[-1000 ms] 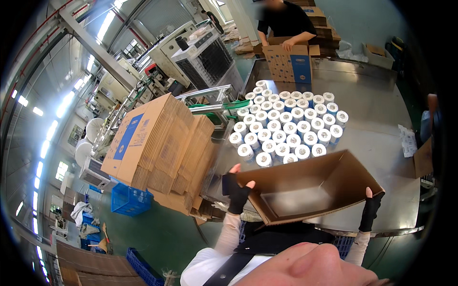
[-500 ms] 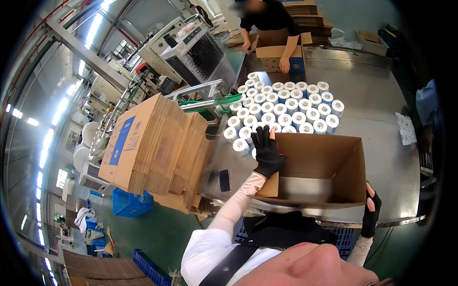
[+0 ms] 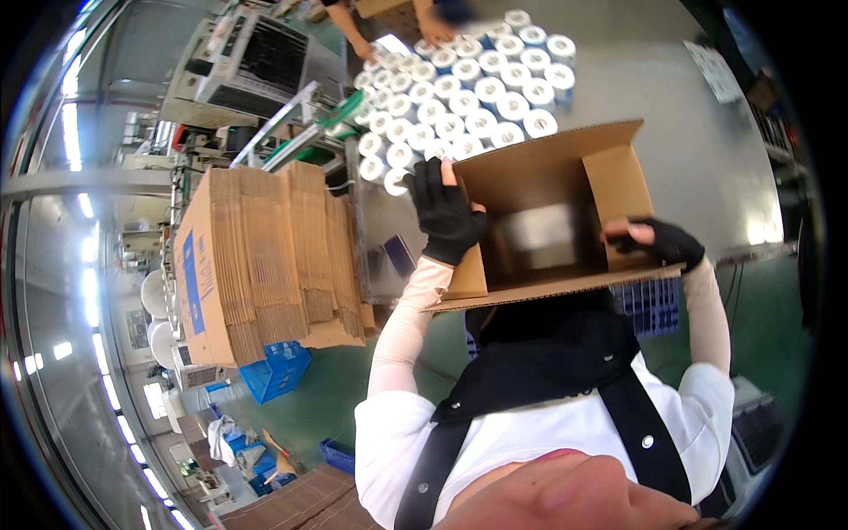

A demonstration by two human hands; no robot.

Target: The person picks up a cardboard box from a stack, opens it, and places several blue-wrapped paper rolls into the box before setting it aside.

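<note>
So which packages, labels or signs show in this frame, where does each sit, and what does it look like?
Open cardboard box: brown, held at the table edge by the left hand and right hand.
Flat cartons: brown stack at left, a blue label on its side.
White rolls: round, packed together on the grey table beyond the box.
Paper sheet: white, far right of the table.

the cardboard box (image 3: 548, 212) now stands squared and open; the right hand (image 3: 662, 240) has moved inside onto a flap.
</note>
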